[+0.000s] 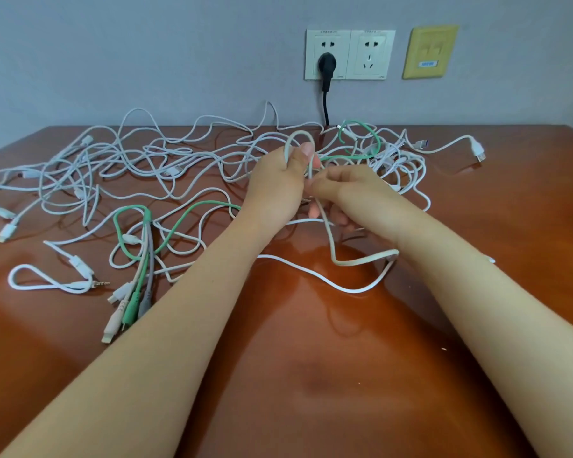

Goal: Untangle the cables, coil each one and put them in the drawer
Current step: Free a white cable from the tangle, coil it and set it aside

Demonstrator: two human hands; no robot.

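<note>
– Above the middle of the bench (311, 375), I am holding up one off-white cable (361, 260). My left hand (278, 180) is gripping its loop, thumb pressing on top, and my right hand (344, 193) is pinching the same strand just below.

– Which step are you working on?

– I am judging it as untangling, and early on. Nothing is lying coiled, and the drawer is not showing anywhere.

– What is the next move asking for?

– Probably drawing this strand free of the others. Its tail is trailing toward me under my right wrist. The rest seems to be running into the dense white tangle (394, 160) near the wall, where a green cable (358, 157) is crossing just behind my hands. Hard pulling could be tightening knots, so I am thinking of slow, loose pulls.

– And the surroundings?

– More cables are sprawling leftward across the glossy reddish-brown top. Behind them, a grey wall (146, 44) is carrying twin white sockets (349, 54). A black plug (327, 62) is sitting in the left one, and a yellow plate (430, 51) is hanging beside them.
</note>
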